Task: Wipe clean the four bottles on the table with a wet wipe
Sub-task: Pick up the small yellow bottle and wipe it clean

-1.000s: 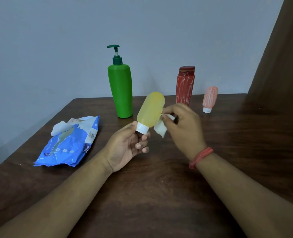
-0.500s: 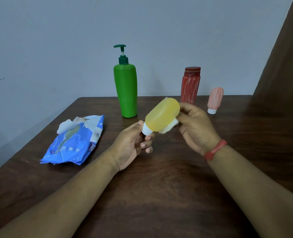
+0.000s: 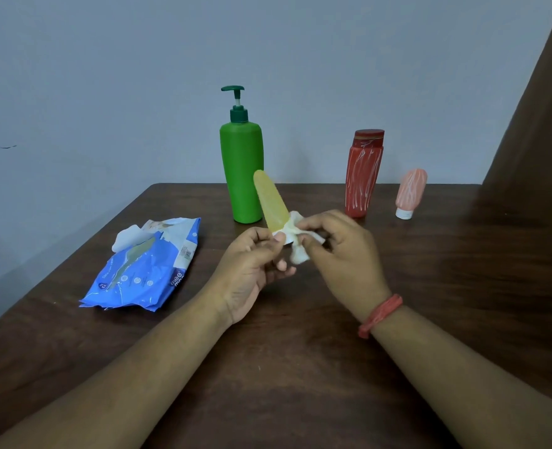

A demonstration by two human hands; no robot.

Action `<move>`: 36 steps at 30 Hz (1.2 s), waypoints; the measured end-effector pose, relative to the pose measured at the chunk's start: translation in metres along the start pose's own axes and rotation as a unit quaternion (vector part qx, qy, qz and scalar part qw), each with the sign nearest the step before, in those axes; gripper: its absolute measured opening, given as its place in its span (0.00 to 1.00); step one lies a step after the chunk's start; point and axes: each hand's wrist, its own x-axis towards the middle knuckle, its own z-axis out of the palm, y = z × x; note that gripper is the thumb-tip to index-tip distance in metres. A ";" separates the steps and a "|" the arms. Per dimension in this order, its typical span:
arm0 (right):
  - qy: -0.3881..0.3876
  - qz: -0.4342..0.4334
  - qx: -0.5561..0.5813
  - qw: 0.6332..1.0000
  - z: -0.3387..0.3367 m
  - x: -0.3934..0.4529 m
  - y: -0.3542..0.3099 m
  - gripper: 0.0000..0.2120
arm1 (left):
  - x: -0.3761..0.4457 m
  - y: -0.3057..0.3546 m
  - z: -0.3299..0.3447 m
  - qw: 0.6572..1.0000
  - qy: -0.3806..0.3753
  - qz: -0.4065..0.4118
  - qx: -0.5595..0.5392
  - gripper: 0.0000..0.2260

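Bottles were the matter at hand, and the small translucent yellow plastic bottle (image 3: 270, 202) was held up above the dark brown wooden table (image 3: 300, 384), cap end down and its rounded bottom leaning up and to the left. The left hand (image 3: 252, 270) gripped it at the white cap, fingers and thumb curled round that lower end, so the yellow body stood out above the grip. The right hand (image 3: 342, 254) pinched a crumpled white wet wipe (image 3: 295, 241) between thumb and fingers and held it against the bottle's neck just above the cap, the loose end of the wipe hanging below between the two hands. A red thread band (image 3: 380, 314) circled the right wrist. Behind the hands, the tall green plastic pump bottle (image 3: 241, 173) stood upright on the table, partly covered in view by the yellow one. To its right, well apart, the red ribbed bottle with a dark red cap (image 3: 363, 176) stood upright, and near it the small pink tube bottle (image 3: 410, 192) rested on its white cap. To the left lay the blue crinkled plastic wipe packet (image 3: 145, 270), flat on the table, a white wipe showing at its far end.
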 end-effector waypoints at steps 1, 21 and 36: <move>-0.009 -0.004 0.002 1.000 0.004 -0.003 -0.003 0.09 | 0.000 0.001 0.001 1.000 0.007 0.001 -0.011 0.13; 0.062 0.392 0.449 0.801 0.017 -0.001 -0.014 0.06 | 0.004 -0.003 0.005 0.988 0.111 0.045 0.093 0.15; 0.118 0.353 0.421 0.827 -0.017 0.021 0.025 0.07 | 0.019 -0.011 -0.017 0.935 0.178 0.060 0.302 0.13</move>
